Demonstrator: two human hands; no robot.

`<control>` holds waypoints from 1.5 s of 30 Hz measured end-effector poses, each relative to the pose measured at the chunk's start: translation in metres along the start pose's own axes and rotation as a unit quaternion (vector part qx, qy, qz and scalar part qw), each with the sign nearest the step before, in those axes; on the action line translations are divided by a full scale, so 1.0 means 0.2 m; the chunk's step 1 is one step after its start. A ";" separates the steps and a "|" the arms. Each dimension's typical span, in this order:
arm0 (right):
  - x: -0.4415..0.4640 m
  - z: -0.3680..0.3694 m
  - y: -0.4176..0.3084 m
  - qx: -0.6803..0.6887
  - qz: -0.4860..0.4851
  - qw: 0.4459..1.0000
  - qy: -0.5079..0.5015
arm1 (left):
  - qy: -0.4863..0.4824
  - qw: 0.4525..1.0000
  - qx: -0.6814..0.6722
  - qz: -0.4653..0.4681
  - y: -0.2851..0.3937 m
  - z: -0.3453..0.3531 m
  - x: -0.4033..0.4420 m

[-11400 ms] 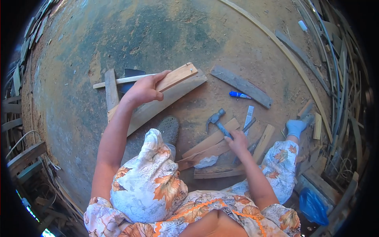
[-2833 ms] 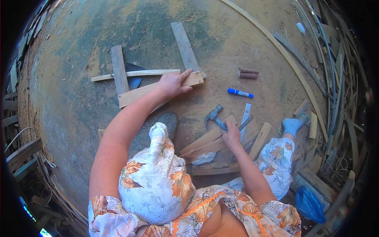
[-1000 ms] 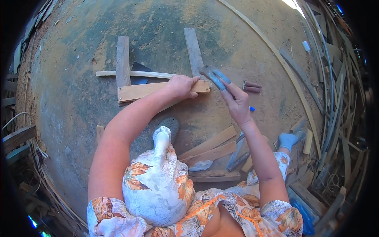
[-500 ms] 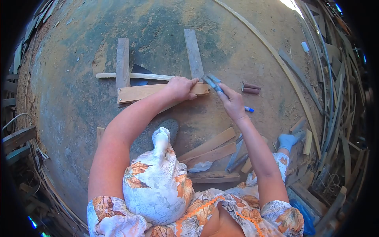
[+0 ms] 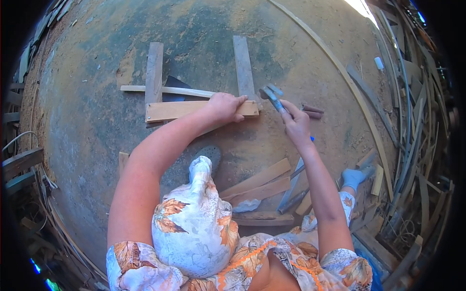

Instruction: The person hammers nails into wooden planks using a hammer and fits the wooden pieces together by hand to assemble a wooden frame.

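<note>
My left hand (image 5: 225, 107) grips the right part of a short light board (image 5: 177, 110), its thumb on the near edge. Nails show at the board's ends. Under those ends lie two grey slats, a left one (image 5: 154, 72) and a right one (image 5: 243, 65), both pointing away from me. A hammer (image 5: 274, 99) is in my right hand (image 5: 296, 123), with its head raised just right of the board's right end. Beyond the board, a thin strip (image 5: 189, 91) crosses the left slat and a dark flat blade (image 5: 174, 83).
Two brown cylinders (image 5: 312, 111) lie right of the hammer. Nearer me are loose boards (image 5: 262, 182), a ruler (image 5: 290, 186) and a crumpled plastic piece (image 5: 246, 205). A long curved strip (image 5: 340, 68) runs down the right, beside stacked wood (image 5: 420, 145). Planks (image 5: 24, 164) line the left edge.
The hammer has gone from the floor to above the board's right end, then slightly back to the right. Earlier, the right slat came under the board and the brown cylinders appeared on the floor.
</note>
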State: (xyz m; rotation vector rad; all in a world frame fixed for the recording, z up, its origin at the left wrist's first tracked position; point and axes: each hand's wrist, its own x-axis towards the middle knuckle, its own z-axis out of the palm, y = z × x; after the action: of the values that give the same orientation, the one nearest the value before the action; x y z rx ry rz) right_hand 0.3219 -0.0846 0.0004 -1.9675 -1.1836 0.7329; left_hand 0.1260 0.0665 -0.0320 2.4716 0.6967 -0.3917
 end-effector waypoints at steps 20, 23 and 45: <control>-0.06 -0.01 -0.24 0.195 -0.077 0.975 0.078 | 0.022 1.000 -0.005 0.016 -0.03 0.00 0.01; -0.05 0.07 0.06 -0.021 -0.040 0.999 0.004 | 0.021 1.000 -0.009 0.019 -0.02 0.01 0.02; -0.02 -0.01 -0.38 0.209 -0.082 0.974 0.042 | 0.038 0.999 -0.009 0.017 -0.05 0.02 0.00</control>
State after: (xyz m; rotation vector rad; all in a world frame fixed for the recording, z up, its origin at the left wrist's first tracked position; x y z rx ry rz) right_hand 0.2846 -0.0648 0.0639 -1.5202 -1.0290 0.7368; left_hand 0.1202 0.0714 -0.0388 2.4898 0.6846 -0.2785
